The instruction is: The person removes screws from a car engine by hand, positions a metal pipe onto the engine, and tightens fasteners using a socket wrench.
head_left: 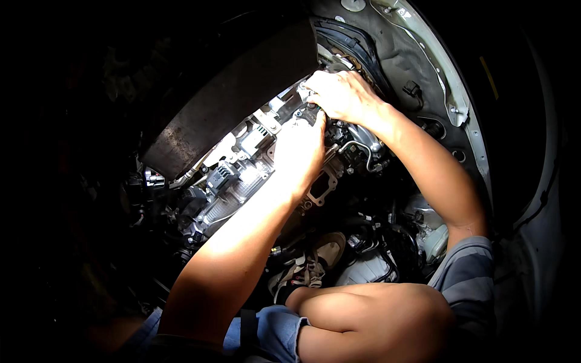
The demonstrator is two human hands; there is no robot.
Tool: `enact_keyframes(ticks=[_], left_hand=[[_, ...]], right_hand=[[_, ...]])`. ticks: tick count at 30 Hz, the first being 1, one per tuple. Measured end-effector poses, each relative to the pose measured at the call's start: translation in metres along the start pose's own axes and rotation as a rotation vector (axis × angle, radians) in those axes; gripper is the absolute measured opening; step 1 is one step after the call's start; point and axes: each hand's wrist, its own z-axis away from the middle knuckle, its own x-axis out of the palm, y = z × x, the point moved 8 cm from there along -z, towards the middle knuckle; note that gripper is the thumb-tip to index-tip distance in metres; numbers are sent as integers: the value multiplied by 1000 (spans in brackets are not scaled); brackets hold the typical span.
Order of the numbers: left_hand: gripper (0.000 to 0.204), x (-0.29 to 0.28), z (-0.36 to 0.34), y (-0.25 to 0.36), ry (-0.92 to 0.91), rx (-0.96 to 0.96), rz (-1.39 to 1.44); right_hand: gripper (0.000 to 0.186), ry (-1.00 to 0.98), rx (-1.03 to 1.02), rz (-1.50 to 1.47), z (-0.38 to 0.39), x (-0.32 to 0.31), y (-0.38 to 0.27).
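Observation:
Both of my hands are close together at the far end of an engine (242,181) in a car's engine bay. My right hand (342,94) reaches in from the right. Its fingers are curled closed by a small pale piece (304,92), and what they grip cannot be made out. Just below and to the left, my left hand (301,142) is closed over a dark part of the engine top, one finger pointing up toward the right hand. Bright glare washes out the left hand's fingers and hides what they hold.
A wide dark panel (236,91) rises along the engine's far left side. Black connectors (222,175), a bent metal pipe (363,145) and an open port (322,186) surround my hands. My shoe (315,263) and bent knee (381,308) are inside the bay. The fender edge (469,115) curves along the right.

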Motion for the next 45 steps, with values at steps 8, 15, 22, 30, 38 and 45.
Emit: enact_keyframes(ticks=[8,15,22,30,38,45], left_hand=[[37,-1,0,1,33,7,-5],[39,6,-2,-4,-57,-51,26],[47,1,0,-5,85,-22,-5],[43,1,0,2,-29,-20,-6],[41,-24,8,-8,97,-64,210],[26,-22,77,16,17,-987,2122]], right_hand=[[23,-4,68,35,-2,-2,0],[22,-39,118,55,-2,4,3],[23,-97,112,60,-4,5,3],[24,23,158,-25,1,-3,0],[19,230,340,-496,21,-59,-23],[26,379,169,-552,89,-75,-127]])
